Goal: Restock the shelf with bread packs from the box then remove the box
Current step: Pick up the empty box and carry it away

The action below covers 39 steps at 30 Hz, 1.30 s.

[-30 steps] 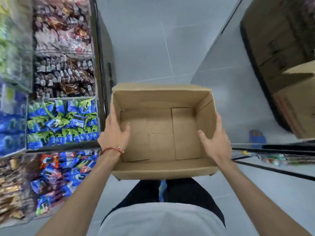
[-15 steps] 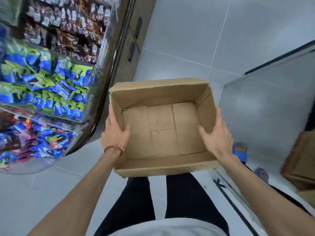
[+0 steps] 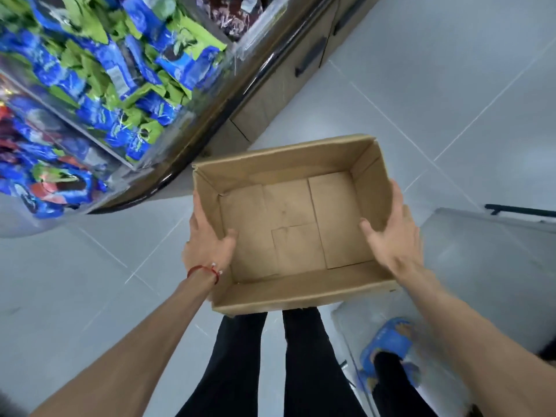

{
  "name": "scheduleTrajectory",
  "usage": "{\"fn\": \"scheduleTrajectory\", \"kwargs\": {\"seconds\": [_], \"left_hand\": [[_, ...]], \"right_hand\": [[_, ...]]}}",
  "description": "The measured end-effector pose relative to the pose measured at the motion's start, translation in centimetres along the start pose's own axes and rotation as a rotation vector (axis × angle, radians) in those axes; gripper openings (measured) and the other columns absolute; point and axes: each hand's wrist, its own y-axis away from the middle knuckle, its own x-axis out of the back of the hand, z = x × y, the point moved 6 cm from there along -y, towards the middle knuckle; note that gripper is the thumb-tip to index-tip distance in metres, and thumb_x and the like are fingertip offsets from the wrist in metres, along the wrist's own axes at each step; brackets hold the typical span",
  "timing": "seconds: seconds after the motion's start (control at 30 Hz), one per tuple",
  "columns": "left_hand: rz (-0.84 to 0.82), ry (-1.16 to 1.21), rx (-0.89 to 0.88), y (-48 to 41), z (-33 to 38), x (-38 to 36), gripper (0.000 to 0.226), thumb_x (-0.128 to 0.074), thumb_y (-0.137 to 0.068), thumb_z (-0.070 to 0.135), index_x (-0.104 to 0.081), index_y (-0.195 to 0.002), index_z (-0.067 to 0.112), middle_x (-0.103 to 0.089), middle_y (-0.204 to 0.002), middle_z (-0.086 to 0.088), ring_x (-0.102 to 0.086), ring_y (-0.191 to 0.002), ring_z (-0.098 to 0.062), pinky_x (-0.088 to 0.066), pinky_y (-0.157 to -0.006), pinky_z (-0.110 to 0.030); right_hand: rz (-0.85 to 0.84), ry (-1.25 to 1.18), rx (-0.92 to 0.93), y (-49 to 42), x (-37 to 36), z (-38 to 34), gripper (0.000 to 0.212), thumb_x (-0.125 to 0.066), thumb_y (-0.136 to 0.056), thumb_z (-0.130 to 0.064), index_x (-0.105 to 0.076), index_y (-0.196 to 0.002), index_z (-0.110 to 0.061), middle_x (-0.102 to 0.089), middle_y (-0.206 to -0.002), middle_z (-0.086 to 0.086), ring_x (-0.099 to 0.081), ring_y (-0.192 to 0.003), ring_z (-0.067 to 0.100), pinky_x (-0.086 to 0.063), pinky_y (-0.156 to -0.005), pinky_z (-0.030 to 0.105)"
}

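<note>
Left hand (image 3: 207, 245): clamps the left wall of the box (image 3: 288, 212), thumb hooked over the rim and lying inside, fingers flat along the outside face. A red cord (image 3: 204, 269) circles this wrist.

Right hand (image 3: 394, 239): pinches the right wall the same way, thumb inside and pointing toward the box floor, fingers stretched up the outside.

Box: brown cardboard, open top. It is held between the two hands in front of the body, off the floor and roughly level, with the near wall just above the thighs. The bottom flaps show bare across the whole inside. The far left corner of the rim sits close to the shelf (image 3: 168, 164); I cannot tell whether they touch.

Below the box: two legs (image 3: 270, 356) in black trousers. A blue slipper (image 3: 388, 341) is on the foot at lower right, blurred.

Shelf, upper left: a curved dark edge with clear dividers, and a tier packed with blue-and-green packs (image 3: 120, 70). The tier below it holds blue and red packs (image 3: 45, 182). Darker packs are at the top edge, too blurred to read.

Beside the shelf: a tan cabinet (image 3: 282, 85) with dark bar handles.

Floor (image 3: 421, 85): pale grey tiles with thin joints.
</note>
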Motion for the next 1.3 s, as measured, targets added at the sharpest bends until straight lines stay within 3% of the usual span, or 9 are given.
{"fn": "scheduleTrajectory", "kwargs": {"seconds": [0.33,0.73,1.03,1.3], "left_hand": [[-0.024,0.151,0.208,-6.2,-3.0,-9.6,0.103,-0.063,-0.084,0.029,0.014,-0.152,0.043,-0.021,-0.162,0.005,-0.057,-0.116,-0.043,-0.042,-0.096,-0.045],[0.021,0.415,0.478,-14.7,-6.2,-20.5,0.101,-0.062,-0.084,0.043,0.013,-0.152,0.041,-0.027,-0.16,0.001,-0.047,-0.129,-0.045,-0.035,-0.11,-0.05],[0.044,0.545,0.565,-17.9,-5.4,-25.4,0.106,-0.066,-0.081,0.042,0.013,-0.151,0.04,-0.023,-0.159,-0.004,-0.045,-0.127,-0.05,-0.036,-0.109,-0.054],[0.014,0.561,0.591,-18.7,-5.2,-26.6,0.122,-0.071,-0.076,0.045,0.025,-0.149,0.036,-0.022,-0.145,-0.007,-0.056,-0.107,-0.049,-0.042,-0.1,-0.055]], "right_hand": [[-0.081,0.181,0.178,-12.6,-7.1,-1.2,0.097,-0.064,-0.088,-0.042,0.003,-0.157,-0.046,-0.051,-0.139,0.016,-0.059,-0.115,0.045,-0.045,-0.097,0.052],[-0.162,0.39,0.465,-28.3,-16.8,-7.1,0.093,-0.063,-0.087,-0.047,0.0,-0.156,-0.045,-0.052,-0.134,0.017,-0.06,-0.108,0.048,-0.047,-0.093,0.053],[-0.117,0.407,0.543,-33.1,-19.5,-8.5,0.095,-0.067,-0.083,-0.041,-0.006,-0.156,-0.038,-0.046,-0.134,0.014,-0.057,-0.109,0.046,-0.046,-0.083,0.048],[-0.131,0.463,0.578,-33.6,-20.7,-7.6,0.107,-0.071,-0.08,-0.038,0.001,-0.159,-0.03,-0.036,-0.136,0.016,-0.05,-0.108,0.044,-0.047,-0.079,0.047]]}}
